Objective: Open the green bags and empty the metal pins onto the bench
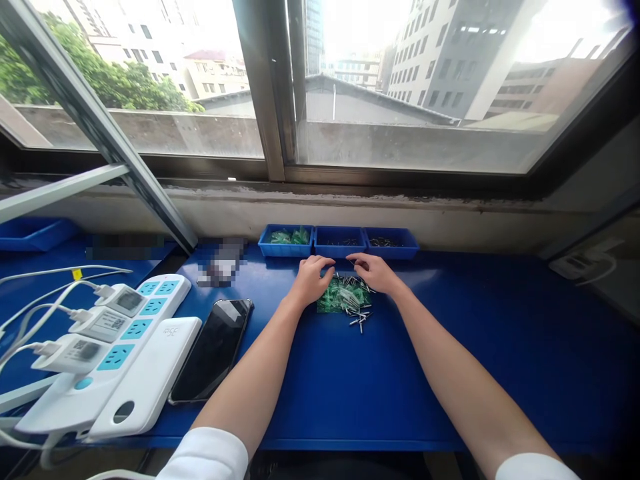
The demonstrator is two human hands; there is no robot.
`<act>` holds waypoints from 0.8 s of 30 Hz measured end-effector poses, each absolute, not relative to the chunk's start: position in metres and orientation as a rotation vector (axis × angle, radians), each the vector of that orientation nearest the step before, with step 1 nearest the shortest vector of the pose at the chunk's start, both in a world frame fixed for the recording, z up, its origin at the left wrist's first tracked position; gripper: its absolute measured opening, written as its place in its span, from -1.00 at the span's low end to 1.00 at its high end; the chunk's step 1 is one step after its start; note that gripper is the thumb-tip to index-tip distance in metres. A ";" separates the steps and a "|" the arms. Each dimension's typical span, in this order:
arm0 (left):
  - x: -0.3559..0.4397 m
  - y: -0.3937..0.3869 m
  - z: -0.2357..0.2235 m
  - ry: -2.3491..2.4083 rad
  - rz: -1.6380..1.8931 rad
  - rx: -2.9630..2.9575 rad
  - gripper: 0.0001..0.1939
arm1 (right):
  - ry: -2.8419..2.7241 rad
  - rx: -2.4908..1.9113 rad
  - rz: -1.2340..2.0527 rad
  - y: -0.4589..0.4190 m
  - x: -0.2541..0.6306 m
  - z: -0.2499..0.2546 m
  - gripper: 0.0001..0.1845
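My left hand (313, 279) is at the left edge of a pile of small green clear plastic bags (343, 297). Its fingers are bent, with a gap between thumb and forefinger, and nothing shows in it. Over the pile's upper right is my right hand (375, 273), thumb and fingers drawn together around something thin and dark, too small to name. Slim silver metal pins (361, 321), rivet-like in shape, lie loose on and beside the bags. Behind the hands stand three blue bins: the left bin (286, 251) holds green bags; the middle bin (340, 251) and right bin (393, 253) hold small metal pieces.
On the blue table (360, 387), a black phone (213, 353), a white power bank (150, 380) and a power strip (173, 287) with plugged-in chargers lie at left. Another blue tray (37, 235) sits far left. A metal frame (150, 193) rises there; a window is behind.
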State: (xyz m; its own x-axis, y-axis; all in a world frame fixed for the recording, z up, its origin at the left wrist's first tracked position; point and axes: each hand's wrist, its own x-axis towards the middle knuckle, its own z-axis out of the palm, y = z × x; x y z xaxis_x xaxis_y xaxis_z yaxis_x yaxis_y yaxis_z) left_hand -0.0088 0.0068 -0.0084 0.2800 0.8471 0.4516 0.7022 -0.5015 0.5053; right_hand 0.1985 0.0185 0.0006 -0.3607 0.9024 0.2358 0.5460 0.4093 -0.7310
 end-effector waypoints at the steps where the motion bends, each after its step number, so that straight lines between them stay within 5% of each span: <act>1: -0.008 0.006 -0.008 1.426 1.028 2.357 -0.77 | -2.007 -1.216 0.766 0.016 0.196 0.000 -0.64; 6: -0.006 -0.001 -0.005 1.363 0.983 2.435 -0.77 | -1.874 -1.179 0.850 0.006 0.190 0.002 -0.81; 12: 0.000 -0.006 -0.001 1.259 0.925 2.514 -0.78 | -1.620 -1.078 1.109 0.004 0.183 0.001 -0.71; 24: 0.000 -0.001 -0.009 1.420 0.911 2.472 -0.73 | -1.648 -1.152 0.834 -0.001 0.175 0.000 -0.71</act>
